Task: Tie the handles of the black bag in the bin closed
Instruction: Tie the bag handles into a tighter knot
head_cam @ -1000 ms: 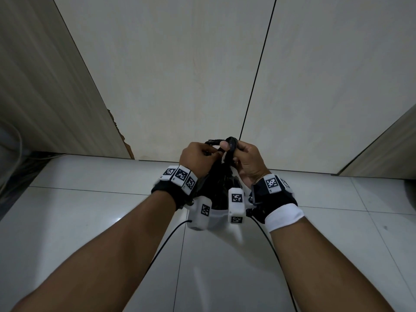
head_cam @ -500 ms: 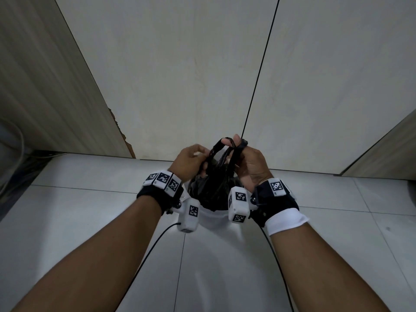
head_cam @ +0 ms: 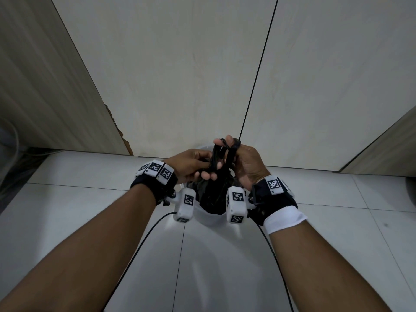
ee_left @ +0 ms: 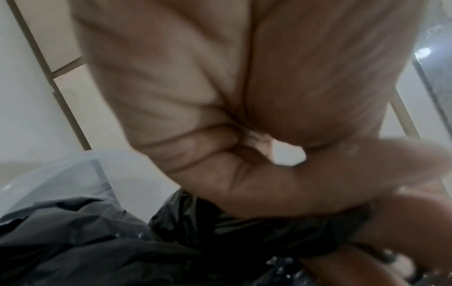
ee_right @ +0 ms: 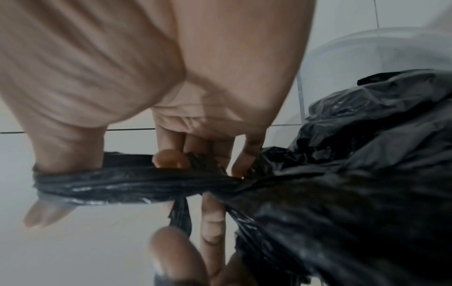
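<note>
A black bag (head_cam: 211,199) sits in a white bin (head_cam: 208,219) on the floor, right below my hands. Its twisted handles (head_cam: 225,154) are pulled up above the bin. My right hand (head_cam: 227,143) holds them up, with a black loop (ee_right: 127,183) wrapped round the thumb and the fingers curled behind it. My left hand (head_cam: 206,174) pinches the handles lower down, near where they leave the bag. The left wrist view is blurred: curled fingers over crumpled black plastic (ee_left: 97,241) and the bin rim (ee_left: 61,164). In the right wrist view the gathered bag (ee_right: 354,174) lies against the bin rim (ee_right: 367,36).
The bin stands on pale floor tiles (head_cam: 67,210) close to a light panelled wall (head_cam: 180,75). A wooden panel (head_cam: 45,86) closes the left side and another (head_cam: 387,145) the right. Black cables (head_cam: 139,239) trail from my wrist cameras.
My right hand has lifted the handle loops higher and spread them over its thumb and fingers. My left hand has dropped from the loop tops to pinch the handles lower down.
</note>
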`<state>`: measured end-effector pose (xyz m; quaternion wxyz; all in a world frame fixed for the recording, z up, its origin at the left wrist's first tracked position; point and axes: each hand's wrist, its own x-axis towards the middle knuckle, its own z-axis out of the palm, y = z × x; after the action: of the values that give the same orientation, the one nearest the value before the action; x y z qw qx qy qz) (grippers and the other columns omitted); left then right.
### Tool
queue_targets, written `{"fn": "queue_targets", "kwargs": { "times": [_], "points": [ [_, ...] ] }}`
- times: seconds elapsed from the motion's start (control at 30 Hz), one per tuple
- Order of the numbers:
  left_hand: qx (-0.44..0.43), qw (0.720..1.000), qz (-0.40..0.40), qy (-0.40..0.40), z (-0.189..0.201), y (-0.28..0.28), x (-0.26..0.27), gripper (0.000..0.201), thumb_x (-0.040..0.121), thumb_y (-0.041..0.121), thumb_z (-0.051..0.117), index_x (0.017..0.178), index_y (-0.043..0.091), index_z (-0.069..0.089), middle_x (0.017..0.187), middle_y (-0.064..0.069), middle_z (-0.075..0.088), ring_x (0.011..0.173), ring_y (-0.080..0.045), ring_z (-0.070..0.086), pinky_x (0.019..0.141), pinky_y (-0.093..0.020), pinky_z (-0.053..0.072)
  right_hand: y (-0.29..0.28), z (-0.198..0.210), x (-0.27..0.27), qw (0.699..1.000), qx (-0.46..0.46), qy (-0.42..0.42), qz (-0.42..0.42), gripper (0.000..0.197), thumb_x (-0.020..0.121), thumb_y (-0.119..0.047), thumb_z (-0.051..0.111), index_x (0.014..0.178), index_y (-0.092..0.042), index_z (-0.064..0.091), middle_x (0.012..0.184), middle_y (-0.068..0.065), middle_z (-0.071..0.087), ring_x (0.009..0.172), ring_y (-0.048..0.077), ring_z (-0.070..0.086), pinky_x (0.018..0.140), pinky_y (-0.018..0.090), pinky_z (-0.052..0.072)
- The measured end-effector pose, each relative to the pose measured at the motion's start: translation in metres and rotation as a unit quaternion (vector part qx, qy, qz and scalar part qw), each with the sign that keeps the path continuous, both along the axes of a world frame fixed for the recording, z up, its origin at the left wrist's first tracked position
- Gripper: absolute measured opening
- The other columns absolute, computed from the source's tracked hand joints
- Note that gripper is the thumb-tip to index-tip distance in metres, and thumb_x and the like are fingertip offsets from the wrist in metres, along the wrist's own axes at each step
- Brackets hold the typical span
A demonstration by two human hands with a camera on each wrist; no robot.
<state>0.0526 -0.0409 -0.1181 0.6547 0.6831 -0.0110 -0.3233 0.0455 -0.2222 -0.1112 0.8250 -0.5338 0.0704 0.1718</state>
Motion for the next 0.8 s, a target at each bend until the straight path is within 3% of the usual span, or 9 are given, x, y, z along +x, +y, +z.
{"fn": "queue_targets", "kwargs": {
  "times": [0.07, 0.17, 0.27, 0.4, 0.47, 0.6, 0.7, 0.8],
  "points": [
    [0.017, 1.000, 0.010, -0.005, 0.001, -0.003, 0.002, 0.011, 0.096, 0.022, 0.065, 0.095, 0.013, 0.070, 0.057, -0.002, 0.066, 0.040, -0.001, 0.052, 0.036, -0.009, 0.033, 0.001, 0.002, -0.001, 1.000, 0.011, 0.006, 0.005, 0.037, 0.084, -0.039, 0.077, 0.104, -0.007, 0.080, 0.080, 0.021, 0.062, 0.065, 0.029, 0.058, 0.081, 0.047, 0.050],
    [0.055, 0.998, 0.011, -0.019, -0.002, -0.009, 0.003, 0.035, 0.079, 0.050, 0.071, 0.083, 0.016, 0.079, 0.053, -0.003, 0.063, 0.038, -0.004, 0.049, 0.037, -0.012, 0.030, 0.001, 0.003, -0.001, 1.000, 0.020, 0.008, 0.020, 0.041, 0.083, -0.037, 0.078, 0.109, -0.005, 0.077, 0.064, 0.014, 0.059, 0.055, 0.026, 0.052, 0.071, 0.038, 0.049],
    [0.062, 0.996, 0.035, -0.045, -0.004, -0.012, 0.003, 0.026, 0.094, 0.040, 0.067, 0.088, 0.017, 0.077, 0.053, -0.002, 0.066, 0.037, -0.003, 0.051, 0.039, -0.014, 0.030, 0.000, 0.004, 0.002, 1.000, 0.012, -0.014, 0.013, 0.053, 0.076, -0.037, 0.080, 0.112, 0.000, 0.075, 0.065, 0.014, 0.060, 0.053, 0.025, 0.056, 0.058, 0.031, 0.054],
    [0.065, 0.991, 0.053, -0.108, -0.001, -0.011, -0.001, 0.017, 0.091, 0.031, 0.073, 0.106, 0.022, 0.073, 0.060, -0.002, 0.070, 0.042, -0.005, 0.057, 0.043, -0.016, 0.034, -0.004, 0.009, 0.003, 0.998, -0.007, -0.056, -0.004, 0.048, 0.072, -0.033, 0.079, 0.107, -0.001, 0.076, 0.091, 0.022, 0.070, 0.075, 0.025, 0.072, 0.064, 0.029, 0.060],
    [0.076, 0.988, 0.050, -0.127, 0.002, -0.010, -0.002, 0.019, 0.091, 0.030, 0.074, 0.108, 0.022, 0.075, 0.062, -0.002, 0.071, 0.043, -0.006, 0.059, 0.046, -0.018, 0.036, -0.005, 0.009, 0.004, 0.998, -0.003, -0.058, -0.001, 0.047, 0.073, -0.031, 0.077, 0.109, 0.000, 0.075, 0.086, 0.018, 0.073, 0.077, 0.026, 0.071, 0.064, 0.028, 0.060],
    [0.094, 0.985, 0.040, -0.140, 0.004, -0.011, -0.002, 0.028, 0.094, 0.031, 0.070, 0.115, 0.014, 0.074, 0.066, -0.006, 0.072, 0.046, -0.007, 0.062, 0.048, -0.019, 0.041, -0.006, 0.005, 0.003, 0.998, -0.018, -0.063, 0.012, 0.048, 0.079, -0.034, 0.070, 0.119, -0.007, 0.072, 0.065, -0.006, 0.069, 0.074, 0.015, 0.070, 0.078, 0.028, 0.055],
    [0.111, 0.983, 0.008, -0.146, 0.006, -0.010, -0.004, 0.023, 0.098, 0.027, 0.066, 0.114, 0.013, 0.075, 0.064, -0.004, 0.073, 0.047, -0.006, 0.064, 0.049, -0.017, 0.046, -0.008, 0.002, 0.000, 0.998, -0.003, -0.054, 0.011, 0.050, 0.081, -0.032, 0.069, 0.124, -0.007, 0.069, 0.064, -0.007, 0.065, 0.071, 0.014, 0.068, 0.079, 0.028, 0.054],
    [0.129, 0.980, -0.027, -0.152, 0.007, -0.013, -0.006, 0.014, 0.095, 0.027, 0.070, 0.107, 0.022, 0.074, 0.063, -0.001, 0.073, 0.047, -0.006, 0.065, 0.049, -0.018, 0.048, -0.007, 0.005, -0.004, 0.998, 0.001, -0.059, 0.020, 0.055, 0.083, -0.031, 0.069, 0.130, -0.002, 0.065, 0.068, -0.008, 0.066, 0.075, 0.013, 0.067, 0.081, 0.030, 0.053]
  ]
}}
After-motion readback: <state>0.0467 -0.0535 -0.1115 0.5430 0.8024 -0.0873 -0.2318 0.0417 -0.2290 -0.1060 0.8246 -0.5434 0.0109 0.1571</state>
